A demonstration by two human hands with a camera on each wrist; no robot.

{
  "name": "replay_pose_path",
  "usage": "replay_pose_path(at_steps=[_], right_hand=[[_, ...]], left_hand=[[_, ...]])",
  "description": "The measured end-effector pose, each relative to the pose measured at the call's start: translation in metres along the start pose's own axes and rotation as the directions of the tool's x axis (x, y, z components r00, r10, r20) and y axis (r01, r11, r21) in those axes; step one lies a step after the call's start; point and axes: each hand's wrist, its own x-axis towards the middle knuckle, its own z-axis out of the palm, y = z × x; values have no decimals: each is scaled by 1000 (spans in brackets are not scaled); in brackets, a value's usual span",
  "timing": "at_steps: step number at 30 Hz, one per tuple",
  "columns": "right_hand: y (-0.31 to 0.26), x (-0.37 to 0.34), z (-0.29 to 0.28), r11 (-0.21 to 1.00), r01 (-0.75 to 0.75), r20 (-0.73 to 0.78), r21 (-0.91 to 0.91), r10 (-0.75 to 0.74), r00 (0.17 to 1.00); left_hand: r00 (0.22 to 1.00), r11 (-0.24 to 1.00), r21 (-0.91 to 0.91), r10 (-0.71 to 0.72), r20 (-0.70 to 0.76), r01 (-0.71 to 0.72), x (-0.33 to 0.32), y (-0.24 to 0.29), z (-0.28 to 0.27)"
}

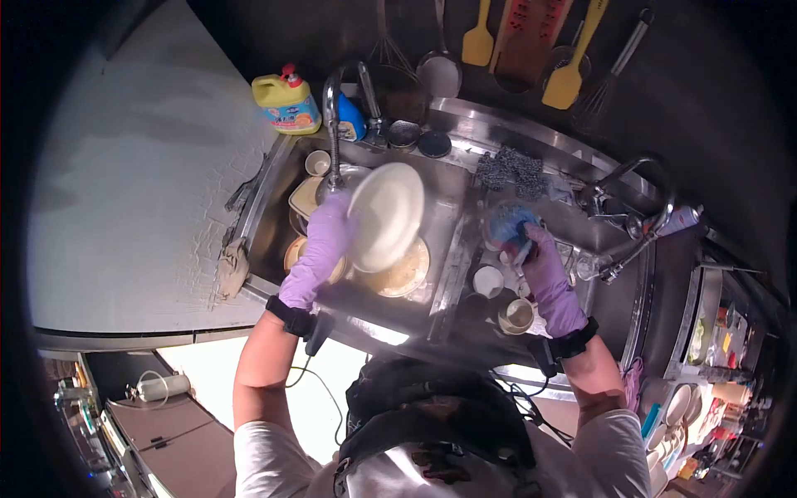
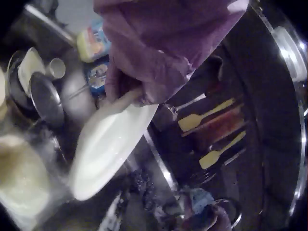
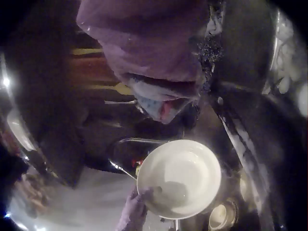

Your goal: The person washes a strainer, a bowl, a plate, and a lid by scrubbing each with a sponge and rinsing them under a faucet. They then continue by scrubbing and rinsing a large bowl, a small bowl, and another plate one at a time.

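Observation:
In a purple glove, my left hand (image 1: 326,236) grips a white oval plate (image 1: 388,214) by its rim, tilted over the left sink basin. The left wrist view shows the thumb and fingers on the edge of the plate (image 2: 113,147). A gloved right hand (image 1: 548,274) holds a blue cloth (image 1: 508,222) with a red patch above the right basin; in the right wrist view the cloth (image 3: 161,103) bunches under the fingers. Below the held plate lies a plate with brown residue (image 1: 404,272). A white cup (image 1: 516,316) and a small white dish (image 1: 488,281) sit below the right hand.
A faucet (image 1: 334,124) arches over the left basin, another (image 1: 664,187) over the right. A yellow detergent jug (image 1: 286,104) and a grey scrubber (image 1: 510,168) stand along the sink's back. Spatulas (image 1: 564,85) and whisks hang on the wall. Left is a white counter (image 1: 124,207).

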Motion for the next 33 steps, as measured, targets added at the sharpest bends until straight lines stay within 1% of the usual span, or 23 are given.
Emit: replay_pose_path(at_steps=[1, 2, 5, 6, 7, 8, 9, 11, 14, 15, 17, 19, 20, 21, 23, 24, 26, 27, 28, 29, 31, 32, 33], right_hand=[[1, 4, -7, 999, 30, -9, -13, -30, 1000], [1, 6, -11, 998, 57, -15, -26, -57, 998], [-1, 2, 1, 899, 129, 56, -418, -116, 992], [9, 8, -4, 683, 278, 200, -675, -193, 961], [23, 17, -16, 376, 415, 357, -828, -217, 909], [27, 18, -17, 155, 497, 482, -854, -123, 867], [31, 18, -18, -56, 593, 595, -803, -26, 803], [34, 9, -3, -156, 744, 685, -649, 305, 662], [74, 0, 0, 89, 560, 547, -824, 387, 743], [86, 6, 3, 57, 595, 580, -801, 319, 750], [112, 21, -5, -25, 654, 639, -756, 187, 746], [155, 69, -65, -382, 703, 720, -600, 127, 683], [122, 76, -47, -401, 710, 762, -579, 45, 646], [94, 78, -31, -418, 715, 796, -561, -33, 605], [60, 77, -38, -540, 659, 780, -523, 7, 625], [48, 75, -39, -602, 628, 773, -494, 26, 634], [40, 51, -27, -452, 542, 530, -708, 167, 831], [43, 34, -27, -383, 458, 387, -802, 250, 887], [65, 26, -47, -101, 376, 339, -921, 266, 902], [86, 17, -67, 185, 244, 289, -952, 282, 915], [106, -7, -30, -92, 566, 538, -819, 219, 814], [113, -5, -20, 51, 501, 499, -864, 222, 837], [117, 0, -12, 192, 425, 462, -884, 228, 857]], left_hand=[[998, 989, -148, -28, -54, 19, -3, 19, -11], [955, 827, -477, -262, 143, 298, -5, 36, -12], [945, 689, -647, -240, 223, 328, -12, 22, 51], [918, 581, -711, -268, 292, 396, -19, 31, 69], [888, 461, -761, -283, 362, 457, -27, 44, 86], [890, 419, -788, -267, 368, 452, -34, 62, 93], [892, 374, -812, -251, 377, 448, -41, 74, 97], [891, 398, -798, -221, 396, 453, -48, 64, 122], [873, 375, -789, -244, 422, 486, -57, 57, 127], [864, 357, -788, -253, 435, 501, -59, 57, 127], [886, 363, -809, -237, 399, 462, -64, 38, 148], [875, 360, -799, -245, 418, 482, -61, 32, 148], [914, 452, -796, -242, 325, 402, -61, 32, 151], [918, 473, -789, -246, 310, 393, -59, 32, 151], [923, 508, -772, -254, 289, 382, -56, 35, 148], [928, 483, -796, -253, 273, 366, -54, 38, 146], [935, 425, -841, -257, 243, 335, -54, 45, 143], [935, 450, -828, -272, 230, 335, -56, 47, 145], [937, 478, -816, -281, 209, 326, -55, 48, 147], [938, 507, -801, -292, 188, 318, -55, 48, 149], [950, 605, -742, -279, 141, 288, -61, 43, 165], [956, 655, -706, -270, 116, 271, -65, 41, 169], [954, 591, -754, -243, 173, 287, -68, 42, 165]])
